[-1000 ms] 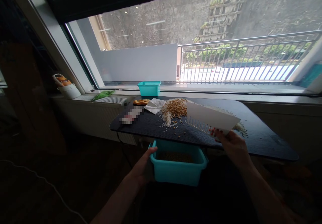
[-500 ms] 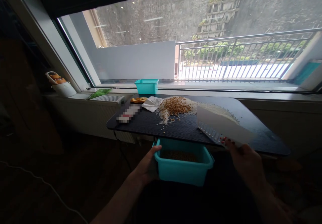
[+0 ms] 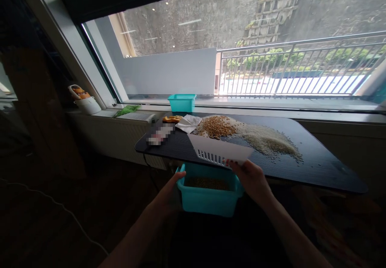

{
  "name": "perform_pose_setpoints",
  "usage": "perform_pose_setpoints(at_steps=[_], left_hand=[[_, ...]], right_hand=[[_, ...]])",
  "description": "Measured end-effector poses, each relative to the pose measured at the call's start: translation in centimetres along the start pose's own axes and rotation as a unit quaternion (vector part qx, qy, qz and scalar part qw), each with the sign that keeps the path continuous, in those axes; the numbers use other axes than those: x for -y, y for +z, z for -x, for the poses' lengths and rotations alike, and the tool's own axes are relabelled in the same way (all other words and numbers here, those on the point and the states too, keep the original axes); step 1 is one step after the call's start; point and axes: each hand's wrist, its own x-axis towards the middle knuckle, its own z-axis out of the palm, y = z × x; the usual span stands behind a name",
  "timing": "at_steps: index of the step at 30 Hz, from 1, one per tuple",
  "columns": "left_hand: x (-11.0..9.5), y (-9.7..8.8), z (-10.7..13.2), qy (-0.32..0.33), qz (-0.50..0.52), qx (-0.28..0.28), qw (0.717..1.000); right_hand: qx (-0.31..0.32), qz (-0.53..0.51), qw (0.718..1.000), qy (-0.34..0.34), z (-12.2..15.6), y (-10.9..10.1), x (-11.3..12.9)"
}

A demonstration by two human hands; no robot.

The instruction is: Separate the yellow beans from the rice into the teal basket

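The right hand [image 3: 251, 177] grips the white slotted scoop [image 3: 221, 152] at the table [image 3: 316, 163] edge's near side, the left hand [image 3: 170, 191] clasps the teal tub [image 3: 208, 199] at its 6 o'clock, seemingly mid-transfer of beans [image 3: 215, 126], which calls for aligning scoop over tub.

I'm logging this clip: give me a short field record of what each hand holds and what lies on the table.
Left hand: holds bin by its left end, below table edge
Right hand: holds slotted scoop at table edge, over bin
On table: beans and rice in adjoining piles
Sill: second bin
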Motion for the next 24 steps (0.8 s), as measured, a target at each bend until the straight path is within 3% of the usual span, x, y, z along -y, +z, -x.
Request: perform_pose_setpoints(at_steps=[2,5,9,11,19,24], left_hand=[[-0.4,-0.7,0.4,0.005,0.004,-0.006,1.000],[-0.6,-1.0,0.5,0.017,0.014,-0.008,1.000],[-0.3,-0.9,0.1,0.014,0.028,0.005,1.000],[-0.1,-0.8,-0.1,0.015,0.027,0.011,0.999],[-0.3,-0.7,0.4,-0.008,0.009,-0.001,1.000],[-0.6,-1.1,0.4,0.004,0.013,0.008,1.000]], right_hand=[[0.036,-0.002,0.999,-0.012,-0.6,1.2,0.1],[0.047,-0.012,0.999,-0.009,-0.9,0.7,0.4],[-0.082,-0.027,0.996,0.006,-1.9,-1.7,0.7],[-0.119,-0.032,0.992,0.001,-2.7,-1.8,0.5],[-0.046,0.067,0.994,-0.078,-4.4,4.4,-0.7],[-0.055,0.162,0.981,-0.091,-4.6,5.4,-0.1]])
